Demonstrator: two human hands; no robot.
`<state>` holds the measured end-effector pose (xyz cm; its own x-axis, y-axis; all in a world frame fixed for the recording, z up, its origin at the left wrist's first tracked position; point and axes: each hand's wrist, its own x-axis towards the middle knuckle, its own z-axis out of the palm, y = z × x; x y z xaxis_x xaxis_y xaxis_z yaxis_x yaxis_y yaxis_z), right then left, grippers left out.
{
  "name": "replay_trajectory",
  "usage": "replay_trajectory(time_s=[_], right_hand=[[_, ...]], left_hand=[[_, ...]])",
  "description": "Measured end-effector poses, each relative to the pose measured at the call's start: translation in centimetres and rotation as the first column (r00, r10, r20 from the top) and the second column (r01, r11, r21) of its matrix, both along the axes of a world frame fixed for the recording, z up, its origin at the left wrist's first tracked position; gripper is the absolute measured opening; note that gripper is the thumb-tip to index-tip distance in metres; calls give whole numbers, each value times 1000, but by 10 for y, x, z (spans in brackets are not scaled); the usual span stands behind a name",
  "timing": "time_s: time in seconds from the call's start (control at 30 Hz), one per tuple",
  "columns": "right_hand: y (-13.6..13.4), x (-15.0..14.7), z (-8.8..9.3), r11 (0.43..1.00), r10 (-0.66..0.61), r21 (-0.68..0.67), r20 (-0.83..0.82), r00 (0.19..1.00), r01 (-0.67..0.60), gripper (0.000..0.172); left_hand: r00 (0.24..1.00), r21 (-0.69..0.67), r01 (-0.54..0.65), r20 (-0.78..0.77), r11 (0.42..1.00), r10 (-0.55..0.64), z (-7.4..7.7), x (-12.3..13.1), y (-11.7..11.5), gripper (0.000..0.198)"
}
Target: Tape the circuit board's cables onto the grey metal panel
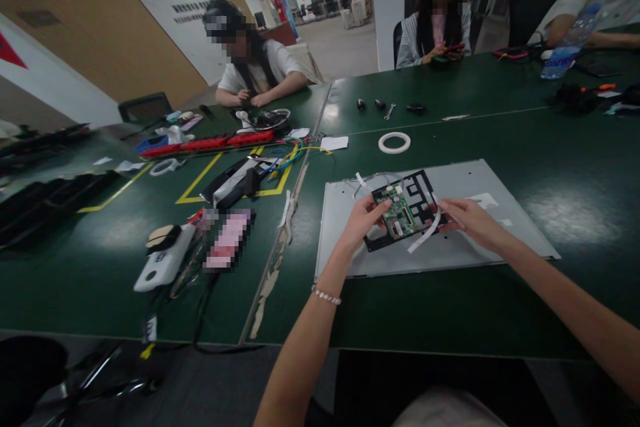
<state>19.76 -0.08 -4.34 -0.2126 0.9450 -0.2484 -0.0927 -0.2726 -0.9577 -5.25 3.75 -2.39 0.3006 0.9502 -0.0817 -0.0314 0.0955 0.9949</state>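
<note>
A black mounting plate with cut-outs carries a green circuit board. It is held tilted over a flat grey metal panel on the table. My left hand grips the plate's left side, thumb on the board's edge. At the opposite side, my right hand has its fingers closed on the plate's right edge. A white strip hangs along that edge beside my fingertips; whether they also pinch it, I cannot tell. Another white strip and a thin cable show behind the plate.
A roll of white tape and a small wrench lie beyond the panel. To the left are a pink-screened phone, a white device, cables and a black item. Several people sit around the green table.
</note>
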Motion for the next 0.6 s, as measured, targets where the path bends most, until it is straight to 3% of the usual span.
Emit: replay_trajectory(time_s=[0.6], right_hand=[[-3, -5, 2, 994, -109, -2, -67, 992, 109, 34]], left_hand=[[997, 10, 41, -66, 999, -40, 9, 2, -5, 30]])
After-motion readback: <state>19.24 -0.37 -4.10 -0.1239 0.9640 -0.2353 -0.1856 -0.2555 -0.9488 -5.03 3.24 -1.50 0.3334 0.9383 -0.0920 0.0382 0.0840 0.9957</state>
